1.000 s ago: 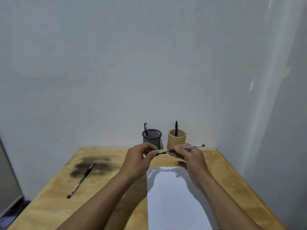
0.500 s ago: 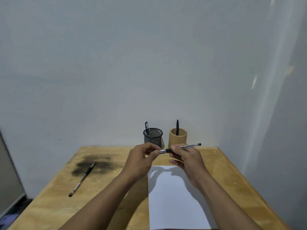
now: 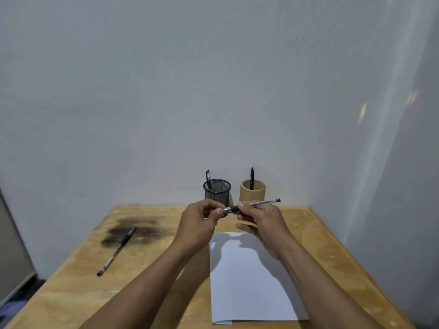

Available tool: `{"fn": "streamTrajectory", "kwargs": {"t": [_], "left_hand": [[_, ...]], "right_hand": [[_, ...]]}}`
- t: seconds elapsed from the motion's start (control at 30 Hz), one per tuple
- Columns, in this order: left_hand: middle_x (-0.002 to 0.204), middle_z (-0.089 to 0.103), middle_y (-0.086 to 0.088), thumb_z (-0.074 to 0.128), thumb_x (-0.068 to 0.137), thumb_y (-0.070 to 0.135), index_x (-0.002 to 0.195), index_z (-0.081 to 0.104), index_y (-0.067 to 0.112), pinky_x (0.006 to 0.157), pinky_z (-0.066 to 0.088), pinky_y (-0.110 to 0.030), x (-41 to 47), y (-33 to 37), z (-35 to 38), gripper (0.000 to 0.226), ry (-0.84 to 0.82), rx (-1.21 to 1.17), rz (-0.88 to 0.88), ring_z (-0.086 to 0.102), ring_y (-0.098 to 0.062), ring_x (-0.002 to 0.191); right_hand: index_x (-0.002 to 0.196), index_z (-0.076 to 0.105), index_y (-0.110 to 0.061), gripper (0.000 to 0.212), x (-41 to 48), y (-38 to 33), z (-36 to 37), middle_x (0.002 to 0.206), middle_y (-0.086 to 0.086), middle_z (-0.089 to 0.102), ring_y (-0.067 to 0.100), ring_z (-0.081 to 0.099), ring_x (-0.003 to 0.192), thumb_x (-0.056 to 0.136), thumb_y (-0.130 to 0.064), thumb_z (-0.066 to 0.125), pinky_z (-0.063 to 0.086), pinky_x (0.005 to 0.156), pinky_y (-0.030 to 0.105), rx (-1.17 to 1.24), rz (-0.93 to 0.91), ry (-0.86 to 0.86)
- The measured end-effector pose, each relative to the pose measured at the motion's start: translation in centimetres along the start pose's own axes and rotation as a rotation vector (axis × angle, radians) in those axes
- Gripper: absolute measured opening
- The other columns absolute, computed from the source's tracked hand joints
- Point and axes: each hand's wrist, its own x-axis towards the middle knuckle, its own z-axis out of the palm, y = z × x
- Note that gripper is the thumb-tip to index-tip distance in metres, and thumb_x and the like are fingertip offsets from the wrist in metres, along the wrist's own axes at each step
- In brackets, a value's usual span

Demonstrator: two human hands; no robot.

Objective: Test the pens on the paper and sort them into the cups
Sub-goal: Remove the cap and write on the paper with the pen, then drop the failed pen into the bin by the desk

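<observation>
We see everything through a single wide-angle camera worn on the person's head, facing forward and tilted slightly down. Both forearms enter from the bottom edge, and the left hand [image 3: 199, 226] and right hand [image 3: 263, 224] sit close to the lens, just below the centre of the frame, pinching a clear-barrelled pen with a black grip [image 3: 261, 203] between them. Beyond the hands, a black wire-mesh cup [image 3: 217, 191] and a tan cylindrical cup [image 3: 255, 194] stand farther off against the pale wall [image 3: 213, 91], which fills the upper half. Below the right hand lies a white sheet of paper [image 3: 249, 286]; the light wooden table [image 3: 71, 293] spreads out left of the left hand.
</observation>
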Motion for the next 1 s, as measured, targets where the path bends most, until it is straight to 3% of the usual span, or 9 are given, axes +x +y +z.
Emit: {"fn": "streamTrajectory", "kwargs": {"t": [0.07, 0.2, 0.27, 0.33, 0.43, 0.6, 0.7, 0.83, 1.0], "left_hand": [[0.079, 0.074, 0.013, 0.065, 0.092, 0.019, 0.086, 0.075, 0.027, 0.087, 0.057, -0.047, 0.0, -0.1, 0.0, 0.014, -0.003, -0.003, -0.022, 0.067, -0.006, 0.079], [0.084, 0.074, -0.001, 0.064, 0.094, 0.019, 0.089, 0.074, 0.025, 0.086, 0.055, -0.052, 0.3, 0.0, -0.1, 0.013, 0.016, -0.052, -0.061, 0.066, -0.02, 0.083], [0.083, 0.073, -0.004, 0.064, 0.094, 0.017, 0.089, 0.074, 0.024, 0.085, 0.054, -0.052, 0.3, 0.1, -0.2, 0.012, 0.014, -0.041, -0.055, 0.063, -0.014, 0.077], [0.081, 0.073, 0.002, 0.065, 0.093, 0.016, 0.089, 0.073, 0.023, 0.085, 0.055, -0.047, 0.3, 0.3, -0.2, 0.012, -0.008, 0.0, -0.043, 0.063, -0.006, 0.075], [0.081, 0.074, 0.007, 0.066, 0.093, 0.015, 0.088, 0.073, 0.025, 0.081, 0.056, -0.039, 0.5, 0.5, -0.3, 0.013, -0.006, 0.032, -0.028, 0.066, -0.004, 0.078], [0.083, 0.076, 0.008, 0.067, 0.091, 0.017, 0.088, 0.074, 0.025, 0.076, 0.051, -0.025, 0.6, 1.9, 1.1, 0.011, -0.016, 0.08, 0.017, 0.069, -0.005, 0.084], [0.085, 0.075, 0.01, 0.067, 0.091, 0.02, 0.09, 0.074, 0.025, 0.079, 0.052, -0.028, 0.8, 2.8, 2.9, 0.009, -0.028, 0.06, 0.027, 0.069, -0.007, 0.087], [0.101, 0.072, 0.006, 0.064, 0.092, 0.029, 0.113, 0.07, 0.021, 0.085, 0.051, -0.028, 0.9, 4.2, 6.1, 0.023, -0.047, 0.084, 0.039, 0.066, -0.008, 0.095], [0.122, 0.067, 0.002, 0.058, 0.093, 0.034, 0.127, 0.062, 0.016, 0.094, 0.046, -0.03, -0.1, 5.3, 12.8, 0.039, -0.184, 0.236, 0.109, 0.062, -0.015, 0.112]], "right_hand": [[0.103, 0.074, -0.001, 0.021, -0.1, -0.5, -0.2, 0.086, 0.009, 0.074, 0.012, 0.07, 0.079, 0.09, -0.017, 0.074, 0.06, 0.068, 0.029, -0.07, 0.018, -0.032], [0.102, 0.075, -0.003, 0.019, -0.2, -1.3, -1.0, 0.087, 0.011, 0.075, 0.019, 0.068, 0.083, 0.09, -0.018, 0.072, 0.059, 0.066, 0.031, 0.024, 0.067, -0.012], [0.096, 0.076, -0.006, 0.013, -0.3, -1.7, -1.8, 0.092, 0.016, 0.076, 0.028, 0.071, 0.093, 0.087, -0.016, 0.073, 0.058, 0.064, 0.031, 0.01, 0.062, 0.021], [0.091, 0.077, -0.008, 0.009, -0.4, -2.2, -2.6, 0.096, 0.017, 0.077, 0.03, 0.072, 0.096, 0.084, -0.012, 0.076, 0.058, 0.069, 0.034, -0.108, 0.032, 0.036], [0.084, 0.078, -0.01, 0.006, -0.7, -3.5, -3.7, 0.082, 0.005, 0.073, 0.018, 0.067, 0.081, 0.08, -0.006, 0.079, 0.056, 0.074, 0.036, -0.28, -0.054, 0.07], [0.09, 0.08, -0.024, 0.009, -1.4, -5.1, -4.0, 0.088, -0.009, 0.076, 0.0, 0.066, 0.082, 0.081, -0.023, 0.079, 0.047, 0.072, 0.015, -0.874, -0.273, 0.038], [0.093, 0.079, -0.032, 0.012, -1.7, -5.9, -4.3, 0.092, -0.017, 0.074, 0.009, 0.065, 0.096, 0.085, -0.03, 0.07, 0.048, 0.091, 0.034, -1.188, -0.365, 0.033], [0.094, 0.078, -0.032, 0.011, -2.6, -6.9, -7.3, 0.084, -0.021, 0.066, 0.012, 0.064, 0.095, 0.088, -0.029, 0.069, 0.047, 0.09, 0.036, -1.276, -0.356, 0.112], [0.097, 0.077, -0.028, 0.011, -5.4, -7.4, -14.5, 0.093, -0.014, 0.072, 0.013, 0.064, 0.093, 0.09, -0.03, 0.068, 0.048, 0.08, 0.032, -1.324, -0.265, 0.294]]}}
